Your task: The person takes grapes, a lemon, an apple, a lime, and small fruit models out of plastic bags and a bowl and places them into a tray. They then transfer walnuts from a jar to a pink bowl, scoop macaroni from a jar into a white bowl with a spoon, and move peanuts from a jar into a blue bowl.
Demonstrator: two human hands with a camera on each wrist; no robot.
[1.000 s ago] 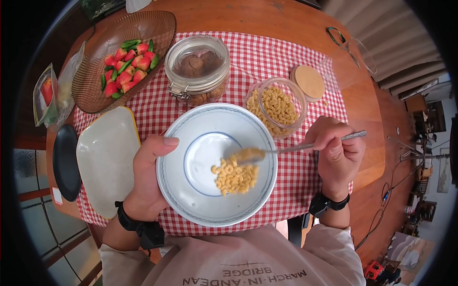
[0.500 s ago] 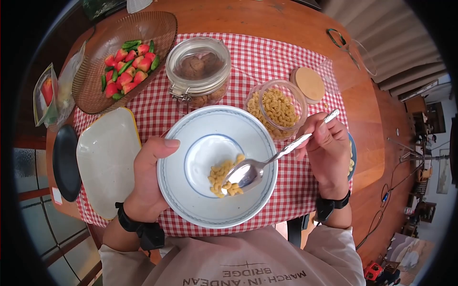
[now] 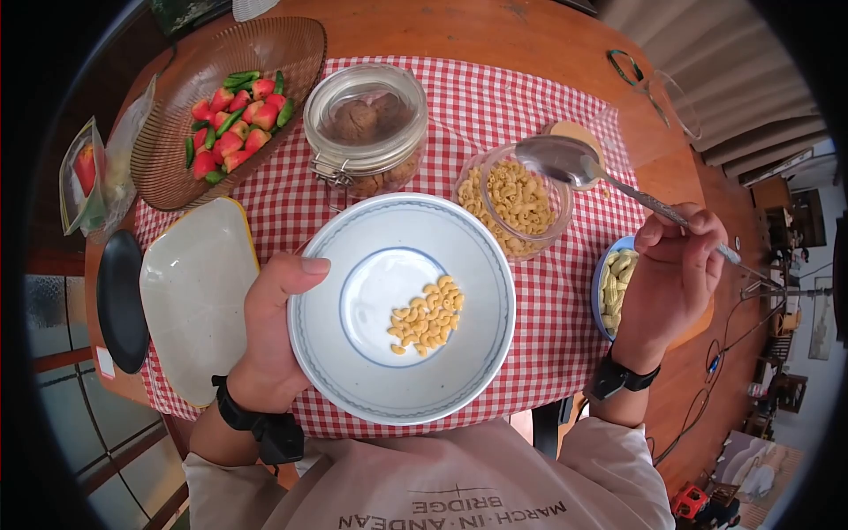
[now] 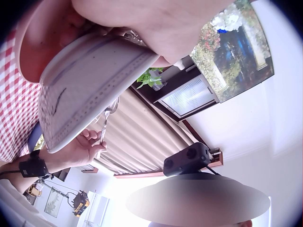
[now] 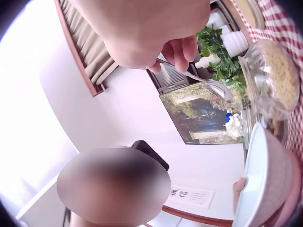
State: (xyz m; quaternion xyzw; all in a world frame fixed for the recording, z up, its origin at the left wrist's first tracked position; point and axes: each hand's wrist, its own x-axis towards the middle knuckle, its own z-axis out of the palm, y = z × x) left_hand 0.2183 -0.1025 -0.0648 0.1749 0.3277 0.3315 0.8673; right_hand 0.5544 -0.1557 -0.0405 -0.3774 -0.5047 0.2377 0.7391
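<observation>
In the head view the left hand (image 3: 272,327) grips the left side of a white bowl (image 3: 353,371), thumb over the rim. Small curved macaroni (image 3: 427,316) lie in the bowl, right of its centre. The right hand (image 3: 676,278) pinches the handle of a metal spoon (image 3: 562,161), whose head hangs over the open macaroni jar (image 3: 521,199) and its round wooden lid. No macaroni shows on the spoon. The left wrist view shows the bowl (image 4: 90,85) from its side, raised and tilted.
A clip-lid jar (image 3: 367,124) of brown pieces stands behind the bowl. To the left are a ribbed basket (image 3: 168,168) of red and green produce, a cream tray (image 3: 199,300) and a black dish (image 3: 123,300). A blue bowl (image 3: 597,287) of pale pieces sits beside the right wrist.
The right hand has lifted the spoon out of the white bowl and moved it up and right, uncovering the blue bowl. The macaroni lie settled; the left hand keeps its grip.
</observation>
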